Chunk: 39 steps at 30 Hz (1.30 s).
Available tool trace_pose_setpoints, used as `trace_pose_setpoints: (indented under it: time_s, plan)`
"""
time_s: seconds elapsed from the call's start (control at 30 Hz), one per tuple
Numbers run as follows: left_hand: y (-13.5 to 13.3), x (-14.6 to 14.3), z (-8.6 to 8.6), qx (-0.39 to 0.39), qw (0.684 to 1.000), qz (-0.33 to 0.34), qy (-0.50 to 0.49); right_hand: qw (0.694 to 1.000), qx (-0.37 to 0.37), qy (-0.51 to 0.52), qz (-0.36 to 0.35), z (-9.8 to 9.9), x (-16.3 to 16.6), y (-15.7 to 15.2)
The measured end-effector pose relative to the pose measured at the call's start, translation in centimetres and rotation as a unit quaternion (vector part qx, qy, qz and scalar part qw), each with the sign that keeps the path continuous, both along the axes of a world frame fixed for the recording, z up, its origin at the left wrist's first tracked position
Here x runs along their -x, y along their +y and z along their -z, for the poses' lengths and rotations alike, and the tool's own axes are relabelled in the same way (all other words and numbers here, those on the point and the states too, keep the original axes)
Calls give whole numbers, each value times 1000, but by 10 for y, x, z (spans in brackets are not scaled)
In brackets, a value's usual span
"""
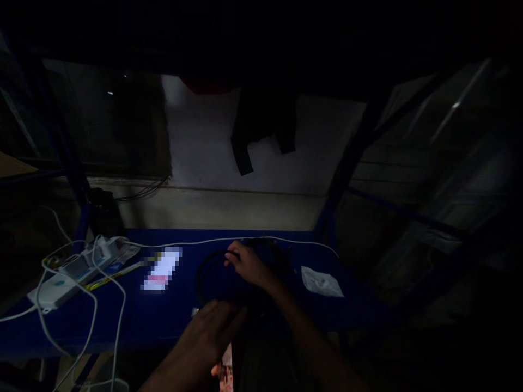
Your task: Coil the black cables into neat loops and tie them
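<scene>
A coiled black cable (199, 280) lies on the dark blue tabletop (180, 321). At the far side of its loop, my right hand (249, 265) pinches the cable between thumb and fingers. My left hand (212, 326) is at the near side of the coil, its fingers curled together where the loop runs in under them. A small pale piece (195, 312) shows beside the left knuckles, too dim to identify. Dimness hides the far right part of the coil behind my right wrist.
To the left are a white power strip (55, 288) with plugs and looping white cords, and a lit phone (162, 269). A crumpled white packet (322, 282) lies right. Blue frame posts (345, 158) flank the table; dark clothing (261, 120) hangs behind.
</scene>
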<state>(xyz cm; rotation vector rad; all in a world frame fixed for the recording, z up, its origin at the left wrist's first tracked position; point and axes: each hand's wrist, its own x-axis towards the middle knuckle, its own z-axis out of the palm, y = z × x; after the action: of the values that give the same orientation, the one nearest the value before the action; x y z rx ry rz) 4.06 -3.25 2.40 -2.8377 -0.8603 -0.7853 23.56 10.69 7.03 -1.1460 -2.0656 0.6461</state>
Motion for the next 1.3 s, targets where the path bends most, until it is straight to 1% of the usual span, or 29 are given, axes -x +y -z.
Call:
trace_pose_setpoints:
  time_s: [0.07,0.1,0.17,0.2,0.27,0.37,0.43,0.53,0.6,0.63,0.7,0.77,0.83,0.9,0.97,1.03,1.1,1.13,1.2,1.3]
  plan:
    - [29,-31,-20,-35,999,16,-15,999,-33,7,32,-23,-35,23]
    - [45,-50,-29,-38,999,10,-27,998,-48,6,51,-31,-54,36]
    - [78,-88,-41,-9,999,-6,-40,994,-61,-1,89,-39,-91,64]
    - [94,-107,-44,10,999,-9,-40,993,-58,-3,98,-38,-107,78]
    - [120,-139,-44,45,999,-21,-13,993,-46,-11,107,-27,-133,103]
    - [145,-169,-29,90,995,-40,34,992,-24,-25,123,3,-157,129]
    - [153,-176,-15,114,992,-48,36,991,-15,-30,129,26,-165,137]
    - [154,-177,1,131,990,-55,17,992,-5,-32,126,54,-171,142]
    - [151,-176,6,134,990,-53,9,992,-3,-30,125,64,-173,142]
    - [148,-175,8,133,990,-49,7,991,-6,-29,129,67,-174,141]
    - [141,-172,8,124,991,-41,0,988,-22,-23,149,65,-176,137]
    - [134,-164,8,110,993,-31,-26,981,-52,-10,186,58,-179,127]
    - [127,-148,10,97,993,-19,-66,970,-87,10,229,50,-184,106]
    - [124,-121,15,89,990,-18,-108,956,-120,32,265,47,-189,74]
    - [127,-86,23,87,985,-38,-146,944,-147,48,292,54,-192,34]
    - [135,-49,31,86,979,-76,-171,929,-190,55,312,68,-192,-4]
    - [144,-16,37,88,972,-113,-187,923,-229,17,309,85,-189,-32]
    - [149,-3,39,88,968,-129,-196,919,-243,-7,312,93,-186,-42]
    - [153,16,41,91,958,-158,-221,910,-264,-52,316,102,-181,-50]
    - [152,25,41,99,943,-183,-261,905,-270,-111,309,105,-174,-50]
